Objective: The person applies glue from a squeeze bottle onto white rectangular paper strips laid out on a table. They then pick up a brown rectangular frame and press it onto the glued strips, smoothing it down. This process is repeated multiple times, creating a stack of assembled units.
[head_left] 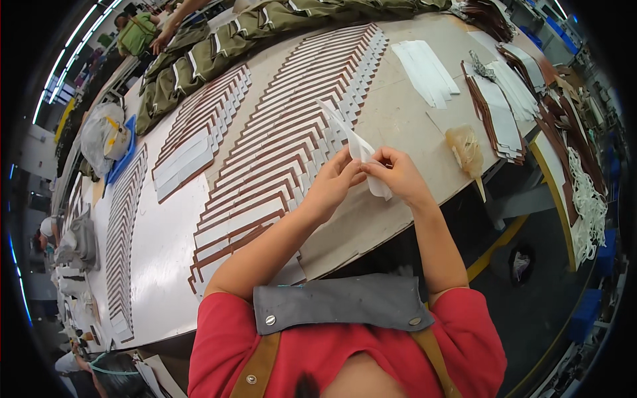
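A thin white strip (359, 144) is held up over the near edge of the table, its pointed end toward the far left. My left hand (334, 180) pinches it from the left, and my right hand (402, 178) grips it from the right. The fingertips of both hands meet around the strip's middle. Just left of my hands runs a long row of overlapping white pieces with brown edges (265, 147). A pile of plain white strips (424, 71) lies beyond my right hand.
An amber, cone-shaped bag (466, 151) lies at the table's right edge beside brown-edged strips (496, 118). White cords (584, 207) hang farther right. Olive-green fabric pieces (199, 66) line the far side, where another person's arm (174, 25) reaches in. A blue tray (124, 151) stands left.
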`<state>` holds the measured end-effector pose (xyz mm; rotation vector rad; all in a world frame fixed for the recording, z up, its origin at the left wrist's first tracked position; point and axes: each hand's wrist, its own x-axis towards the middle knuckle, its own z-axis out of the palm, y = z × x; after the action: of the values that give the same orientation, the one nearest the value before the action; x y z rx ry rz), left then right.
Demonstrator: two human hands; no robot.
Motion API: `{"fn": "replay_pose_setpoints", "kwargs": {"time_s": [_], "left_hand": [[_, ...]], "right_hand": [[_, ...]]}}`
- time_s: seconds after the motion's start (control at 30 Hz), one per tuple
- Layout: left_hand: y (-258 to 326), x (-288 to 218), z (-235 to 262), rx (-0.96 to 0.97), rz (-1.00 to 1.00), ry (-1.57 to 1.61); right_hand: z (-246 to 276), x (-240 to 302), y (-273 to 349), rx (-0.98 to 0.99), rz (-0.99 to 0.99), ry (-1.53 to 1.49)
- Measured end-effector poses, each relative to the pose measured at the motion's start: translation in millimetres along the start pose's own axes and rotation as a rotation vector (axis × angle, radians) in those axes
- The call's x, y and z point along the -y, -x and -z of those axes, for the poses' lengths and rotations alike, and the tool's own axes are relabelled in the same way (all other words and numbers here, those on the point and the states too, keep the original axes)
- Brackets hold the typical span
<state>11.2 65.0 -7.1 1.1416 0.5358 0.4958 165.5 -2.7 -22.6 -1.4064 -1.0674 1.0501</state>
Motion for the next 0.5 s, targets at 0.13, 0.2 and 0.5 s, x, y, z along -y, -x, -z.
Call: {"fn": "replay_pose_setpoints", "kwargs": {"time_s": [0.13, 0.2, 0.5], "left_hand": [[11.5, -6.5, 6.9, -0.108, 0.045, -0.049], [14.6, -7.0, 11.9, -0.154, 0.034, -0.040], [29.5, -14.4, 49.7, -0.330, -0.068, -0.295]], "right_hand": [[-13.2, 0.3, 4.8, 0.039, -0.043, -0.140], [-17.5, 3.3, 8.7, 0.046, -0.051, -0.242], [9.7, 11.4, 14.6, -0.194, -0.040, -0.426]]}}
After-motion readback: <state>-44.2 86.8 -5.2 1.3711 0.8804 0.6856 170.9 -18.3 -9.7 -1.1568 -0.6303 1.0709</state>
